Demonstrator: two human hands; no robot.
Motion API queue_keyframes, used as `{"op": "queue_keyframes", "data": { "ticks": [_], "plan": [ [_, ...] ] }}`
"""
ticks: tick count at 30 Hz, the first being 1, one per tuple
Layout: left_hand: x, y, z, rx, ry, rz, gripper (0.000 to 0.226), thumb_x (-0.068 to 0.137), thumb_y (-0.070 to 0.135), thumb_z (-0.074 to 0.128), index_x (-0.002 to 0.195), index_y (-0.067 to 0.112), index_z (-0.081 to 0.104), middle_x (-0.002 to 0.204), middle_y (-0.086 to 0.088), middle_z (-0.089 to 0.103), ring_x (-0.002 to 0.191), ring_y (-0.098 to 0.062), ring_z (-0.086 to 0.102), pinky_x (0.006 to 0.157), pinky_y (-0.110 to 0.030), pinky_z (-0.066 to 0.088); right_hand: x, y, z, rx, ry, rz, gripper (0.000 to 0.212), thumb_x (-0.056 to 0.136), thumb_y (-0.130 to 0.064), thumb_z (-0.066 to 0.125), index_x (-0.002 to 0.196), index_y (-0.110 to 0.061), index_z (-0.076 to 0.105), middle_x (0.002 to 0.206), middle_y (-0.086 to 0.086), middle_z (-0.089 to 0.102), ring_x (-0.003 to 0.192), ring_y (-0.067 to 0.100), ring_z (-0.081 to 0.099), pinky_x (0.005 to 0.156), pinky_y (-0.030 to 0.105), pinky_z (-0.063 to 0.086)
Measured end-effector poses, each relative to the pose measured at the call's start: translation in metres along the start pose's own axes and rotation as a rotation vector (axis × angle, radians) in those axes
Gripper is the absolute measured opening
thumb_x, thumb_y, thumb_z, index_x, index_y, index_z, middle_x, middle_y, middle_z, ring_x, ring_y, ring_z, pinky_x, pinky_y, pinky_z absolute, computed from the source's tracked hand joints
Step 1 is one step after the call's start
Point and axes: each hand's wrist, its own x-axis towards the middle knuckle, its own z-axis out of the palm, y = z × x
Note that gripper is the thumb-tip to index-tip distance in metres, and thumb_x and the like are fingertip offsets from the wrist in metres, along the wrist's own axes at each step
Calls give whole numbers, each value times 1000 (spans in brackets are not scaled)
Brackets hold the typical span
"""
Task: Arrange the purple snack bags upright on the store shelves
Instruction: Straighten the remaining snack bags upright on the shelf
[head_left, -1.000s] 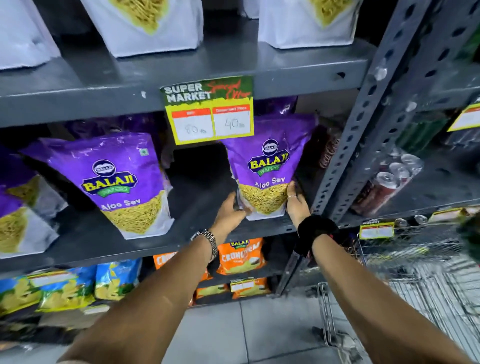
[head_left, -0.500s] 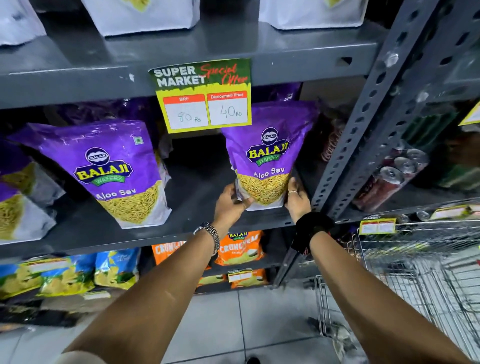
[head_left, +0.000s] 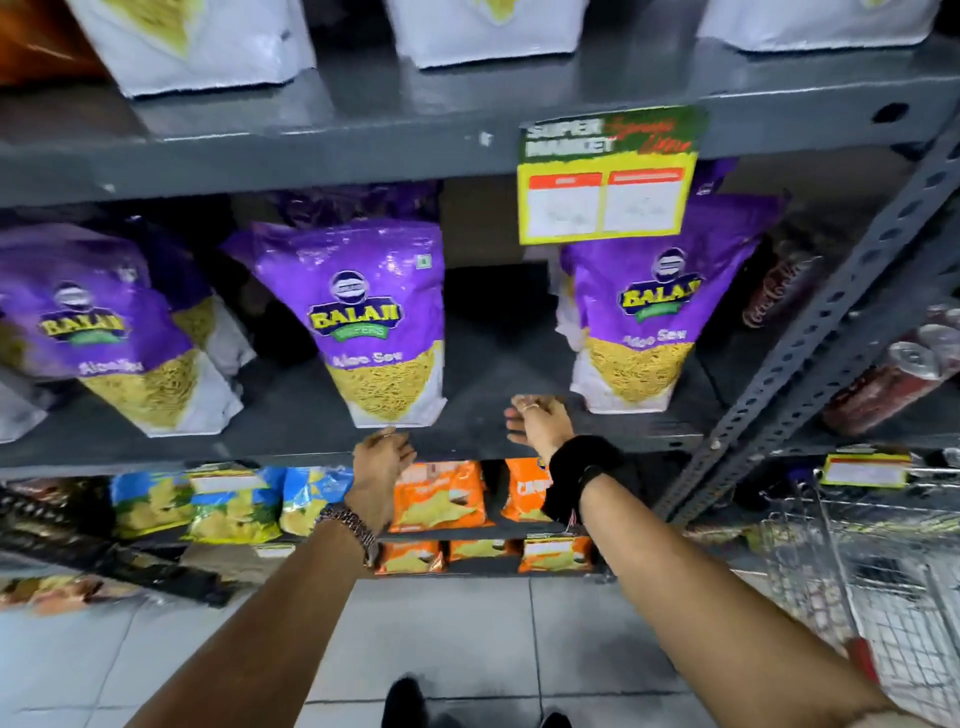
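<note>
Three purple snack bags stand on the grey middle shelf (head_left: 291, 431): a right bag (head_left: 660, 322) upright under the price sign, a middle bag (head_left: 376, 322) upright, and a left bag (head_left: 98, 332) leaning left. More purple bags show behind them in shadow. My left hand (head_left: 382, 467) hovers at the shelf edge just below the middle bag, fingers loose, holding nothing. My right hand (head_left: 540, 421), with a ring and a black wrist band, is open over the shelf between the middle and right bags, touching neither.
A yellow and green price sign (head_left: 608, 176) hangs from the upper shelf, which carries white bags (head_left: 208, 47). Orange packs (head_left: 439, 496) and blue-yellow packs (head_left: 234, 501) fill the lower shelf. A perforated grey upright (head_left: 810, 343) stands right, with cans (head_left: 893, 374) and a wire cart (head_left: 872, 571) beyond.
Both hands have let go of the right purple bag, which now stands alone. The hands and the view have shifted left toward the middle bag.
</note>
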Motion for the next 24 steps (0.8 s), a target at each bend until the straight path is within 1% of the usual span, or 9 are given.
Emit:
{"op": "queue_keyframes", "data": {
  "ticks": [3,6,8,10,12,15,18,20,24],
  "plan": [
    [9,19,-35,89,114,60,32,91,-2,37,66,16,42,60,-1,43,55,-12,43,43,-13,40,-11,-1,52,-21,-81,-39,31,94,-9,39,116,6,53,116,38,55,75,29,59,51,20,46],
    [21,43,-58,127,94,67,29,94,8,41,68,21,42,66,0,35,57,-11,35,51,-18,34,-23,1,92,-30,-50,-64,21,94,-12,39,95,-10,60,119,36,55,97,40,57,87,49,49],
    [31,58,-67,129,28,43,15,96,17,42,83,16,50,76,-2,42,68,-13,43,69,-25,45,-21,5,111,-41,24,-65,24,93,-11,37,80,-20,55,111,25,61,107,42,57,101,52,43],
    [38,67,-69,161,-98,19,13,97,23,40,93,17,51,82,1,48,77,-12,49,83,-30,46,-21,8,122,-23,82,-77,33,92,-10,36,70,-28,51,90,9,60,89,29,60,95,44,45],
    [47,71,-70,219,-225,17,23,98,29,38,80,22,51,76,2,45,71,-9,47,74,-24,44,-21,8,133,5,141,-83,33,93,-15,37,67,-31,50,75,0,55,76,21,54,90,41,45],
    [51,73,-70,265,-281,31,29,98,31,36,74,22,50,74,2,48,70,-9,48,71,-24,41,-21,10,140,26,200,-106,25,92,-31,42,73,-28,58,85,4,60,82,22,55,94,43,47],
    [55,69,-76,309,-331,47,26,96,39,36,89,26,57,107,-2,64,105,-17,58,95,-32,45,-18,15,144,19,201,-119,36,91,-42,40,108,-18,61,98,7,61,81,22,56,79,35,50],
    [53,67,-81,323,-348,60,26,93,43,38,95,28,59,121,-4,62,118,-20,55,105,-37,42,-17,15,145,20,205,-120,40,91,-44,39,115,-18,58,107,8,62,88,23,57,77,33,49],
    [54,66,-83,290,-352,56,22,92,42,40,93,28,57,112,-1,59,124,-22,51,103,-36,41,-17,11,145,52,217,-83,48,91,-46,39,124,-14,55,120,11,64,109,30,60,87,36,50]
  ]
}}
